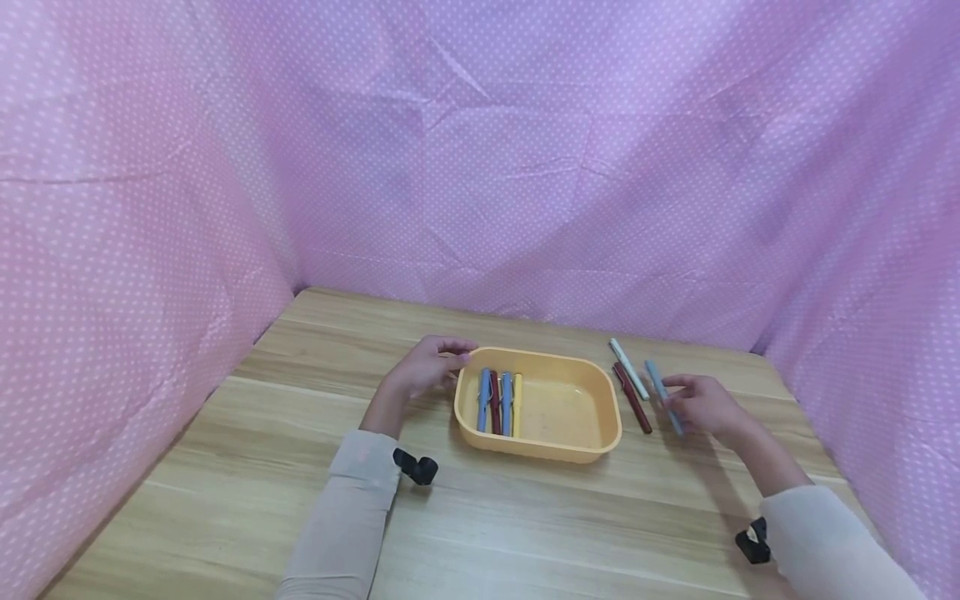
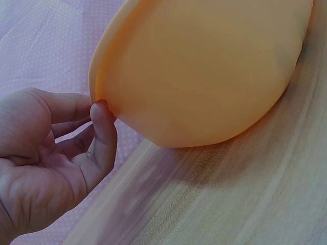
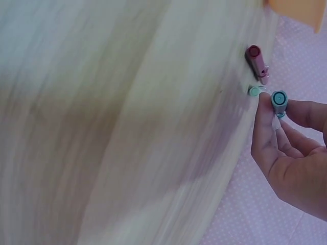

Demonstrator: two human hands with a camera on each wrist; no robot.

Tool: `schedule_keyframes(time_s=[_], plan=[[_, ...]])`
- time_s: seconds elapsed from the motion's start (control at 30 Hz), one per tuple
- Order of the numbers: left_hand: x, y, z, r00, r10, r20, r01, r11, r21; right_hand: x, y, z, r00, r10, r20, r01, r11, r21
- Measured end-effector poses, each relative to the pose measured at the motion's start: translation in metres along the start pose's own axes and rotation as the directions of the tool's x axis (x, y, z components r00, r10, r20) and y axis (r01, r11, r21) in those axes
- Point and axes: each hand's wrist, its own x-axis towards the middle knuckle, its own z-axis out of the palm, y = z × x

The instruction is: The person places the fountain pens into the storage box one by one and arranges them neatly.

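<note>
A yellow-orange plastic tray (image 1: 573, 414) lies on the table, its rim pinched at the far left corner by the thumb and fingers of my left hand (image 1: 426, 367). Side by side in its left half are two blue pens, a dark red pen (image 1: 495, 403) and a yellow pen (image 1: 517, 406). Right of the tray, my right hand (image 1: 703, 406) pinches a grey-blue pen (image 1: 663, 396) between thumb and fingers; in the right wrist view its teal-looking round end (image 3: 279, 98) faces the camera. Just left of it lie a pale mint pen (image 1: 628, 369) and a dark red pen (image 1: 633, 398).
The wood-grain table (image 1: 480, 533) carries everything. Pink dotted cloth (image 1: 480, 167) hangs behind it and along both sides. A black wrist camera (image 1: 416, 467) sits at the left cuff, another black camera (image 1: 753, 542) at the right.
</note>
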Motion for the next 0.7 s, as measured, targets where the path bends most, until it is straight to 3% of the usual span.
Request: schedule_keyframes(time_s=[0.7], plan=[[0.008, -0.001, -0.003, 1.0, -0.004, 0.0, 0.004, 1.0, -0.006, 0.0, -0.019, -0.001, 0.998, -0.062, -0.029, 0.066, 0.984, 0.166]])
